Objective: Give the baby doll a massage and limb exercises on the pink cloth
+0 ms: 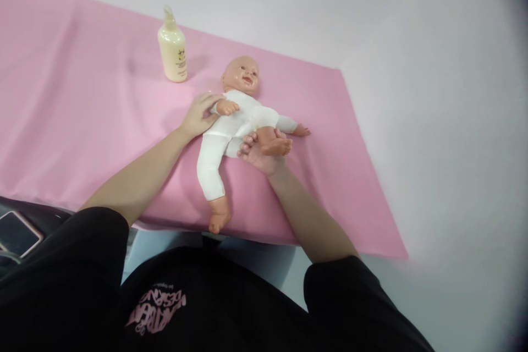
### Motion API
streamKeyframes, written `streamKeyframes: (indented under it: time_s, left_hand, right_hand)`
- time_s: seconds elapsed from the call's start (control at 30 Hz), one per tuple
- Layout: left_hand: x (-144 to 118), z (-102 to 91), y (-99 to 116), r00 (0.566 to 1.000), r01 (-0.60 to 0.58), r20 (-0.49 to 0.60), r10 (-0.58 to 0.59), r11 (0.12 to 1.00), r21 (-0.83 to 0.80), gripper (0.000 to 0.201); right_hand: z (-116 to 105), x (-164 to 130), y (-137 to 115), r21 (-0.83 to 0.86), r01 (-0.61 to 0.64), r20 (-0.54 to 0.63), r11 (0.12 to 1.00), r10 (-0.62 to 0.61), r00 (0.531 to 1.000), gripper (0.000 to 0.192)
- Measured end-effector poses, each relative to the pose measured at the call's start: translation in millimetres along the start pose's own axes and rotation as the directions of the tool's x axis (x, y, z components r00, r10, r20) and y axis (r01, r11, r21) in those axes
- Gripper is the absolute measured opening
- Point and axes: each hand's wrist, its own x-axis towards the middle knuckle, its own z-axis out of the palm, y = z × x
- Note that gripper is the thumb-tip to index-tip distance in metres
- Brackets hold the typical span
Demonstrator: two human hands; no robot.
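Observation:
A baby doll [243, 105] with a white cloth body lies on its back, its bald head away from me. My left hand [201, 114] is at the doll's side, its fingers curled around the upper arm near the shoulder; the fingertips are partly hidden. With its palm up, my right hand [266, 158] holds one lower leg, fingers curled on one side and thumb on the other. That leg is bent and raised, with its foot over my palm. The doll's other leg stretches toward the near table edge, and its far arm lies out to the right.
A pale yellow pump bottle [174, 55] stands upright beyond my left hand. Pink cloth [103, 93] covers the table, with its right edge beyond the doll's outstretched arm. A phone [18, 235] lies on a dark surface at the lower left.

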Motion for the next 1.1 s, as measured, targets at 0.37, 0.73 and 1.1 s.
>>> streamKeyframes:
  time_s: [0.37,0.73,1.1]
  left_hand:
    - [-1,3.8,-14,0.987,0.108,-0.105,-0.120,0.988,-0.113,0.077]
    - [0,13.9,-54,0.945,0.149,-0.240,-0.224,0.944,-0.295,0.083]
    - [-1,16.2,-68,0.867,0.227,-0.333,-0.371,0.889,-0.398,0.076]
  right_hand:
    - [-15,2,3,0.059,-0.051,0.163,0.997,0.041,0.986,0.052]
    - [-24,5,15,-0.051,-0.201,0.447,0.978,0.203,0.871,0.053]
    - [5,-8,18,-0.424,-0.086,0.518,0.901,0.319,0.794,0.067]
